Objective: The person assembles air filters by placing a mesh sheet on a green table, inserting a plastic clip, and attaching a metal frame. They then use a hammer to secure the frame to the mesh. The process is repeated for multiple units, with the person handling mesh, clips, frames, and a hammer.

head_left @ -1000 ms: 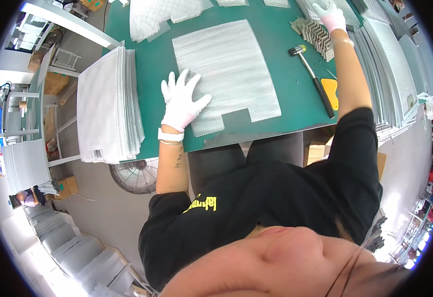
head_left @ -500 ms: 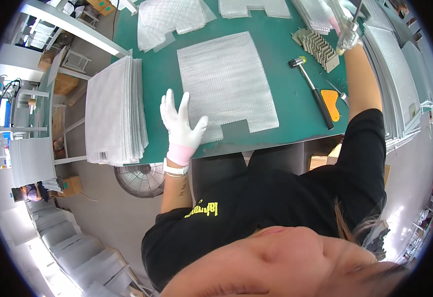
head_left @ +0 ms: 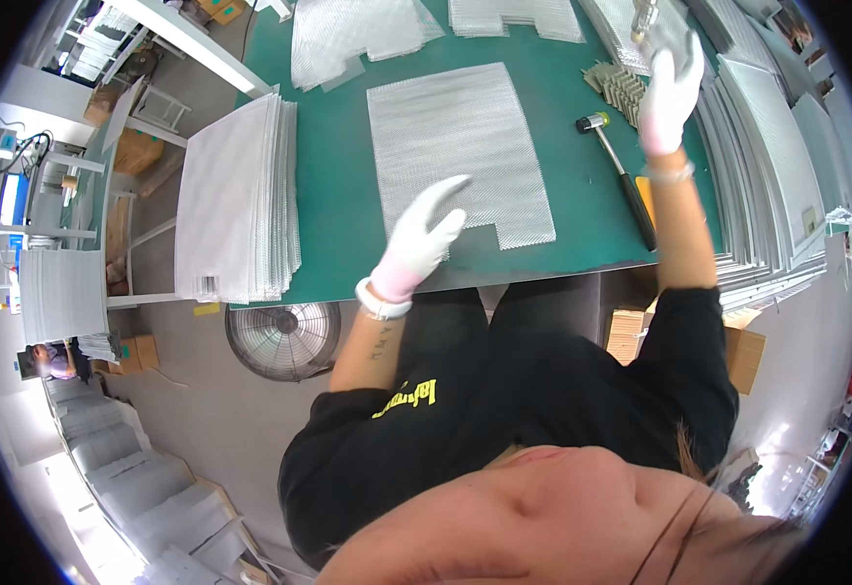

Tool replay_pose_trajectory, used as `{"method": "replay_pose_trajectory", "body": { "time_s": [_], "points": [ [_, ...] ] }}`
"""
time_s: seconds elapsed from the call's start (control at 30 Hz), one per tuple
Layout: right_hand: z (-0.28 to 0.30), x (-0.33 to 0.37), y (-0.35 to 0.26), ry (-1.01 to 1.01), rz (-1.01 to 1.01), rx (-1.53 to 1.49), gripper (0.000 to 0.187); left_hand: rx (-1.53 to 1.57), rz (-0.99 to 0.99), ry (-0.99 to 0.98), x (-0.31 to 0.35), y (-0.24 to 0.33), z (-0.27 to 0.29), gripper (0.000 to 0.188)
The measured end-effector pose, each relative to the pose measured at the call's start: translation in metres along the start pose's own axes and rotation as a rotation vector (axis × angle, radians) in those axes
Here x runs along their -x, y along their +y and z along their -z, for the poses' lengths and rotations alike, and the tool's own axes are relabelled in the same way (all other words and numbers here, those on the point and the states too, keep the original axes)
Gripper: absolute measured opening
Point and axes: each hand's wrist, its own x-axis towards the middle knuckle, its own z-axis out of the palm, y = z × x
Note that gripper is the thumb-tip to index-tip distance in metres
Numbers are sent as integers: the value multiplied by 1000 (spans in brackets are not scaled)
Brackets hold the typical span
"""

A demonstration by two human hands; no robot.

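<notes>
A silvery mesh sheet [head_left: 460,122] with a notch in its near edge lies flat on the green tabletop [head_left: 338,195]. My left hand [head_left: 418,242], in a white glove, is over the sheet's near left corner with thumb and fingers apart and nothing in them. Off to the far right, my gloved right hand [head_left: 672,96] is open, its fingers spread and pointing away. Just beyond its fingertips hangs a clear and metallic tool [head_left: 644,18], blurred and apart from the hand. A row of small metal plates [head_left: 617,90] sits left of that hand.
A mallet [head_left: 621,171] lies right of the sheet; an orange-yellow tool [head_left: 645,195] is mostly hidden by my right forearm. Mesh stacks stand at left [head_left: 231,195] and right [head_left: 762,156], with more mesh sheets [head_left: 358,39] at the back. A floor fan [head_left: 285,341] stands below the table's edge.
My right hand has let go of the hanging tool, which is now farther away. My left hand has moved right, from beside the sheet's edge to over its near corner.
</notes>
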Motion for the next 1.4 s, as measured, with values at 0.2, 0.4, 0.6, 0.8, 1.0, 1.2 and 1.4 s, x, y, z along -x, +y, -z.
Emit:
{"method": "replay_pose_trajectory", "body": {
  "time_s": [0.2, 0.4, 0.6, 0.8, 1.0, 1.2, 1.4],
  "points": [
    [-19, 153, -97, -827, 222, 352, 93, -115, -396, 459, -22, 12, -46, 58],
    [20, 123, -112, -576, 207, 663, 76, 377, -36, 422, 12, 10, 29, 59],
    [13, 148, -93, -741, -372, 427, 84, -93, 51, 489, 18, 8, 25, 99],
    [7, 161, -73, -768, -287, 617, 84, -954, 48, 327, 12, -11, 38, 92],
    [6, 174, -60, -806, -274, 723, 74, -1011, 214, 260, 6, -18, 33, 84],
    [10, 181, -50, -834, -188, 698, 59, -1046, 234, 224, 4, -28, 36, 85],
    [10, 177, -45, -883, -196, 697, 55, -1072, 173, 238, 8, -38, 39, 86]
  ]
}}
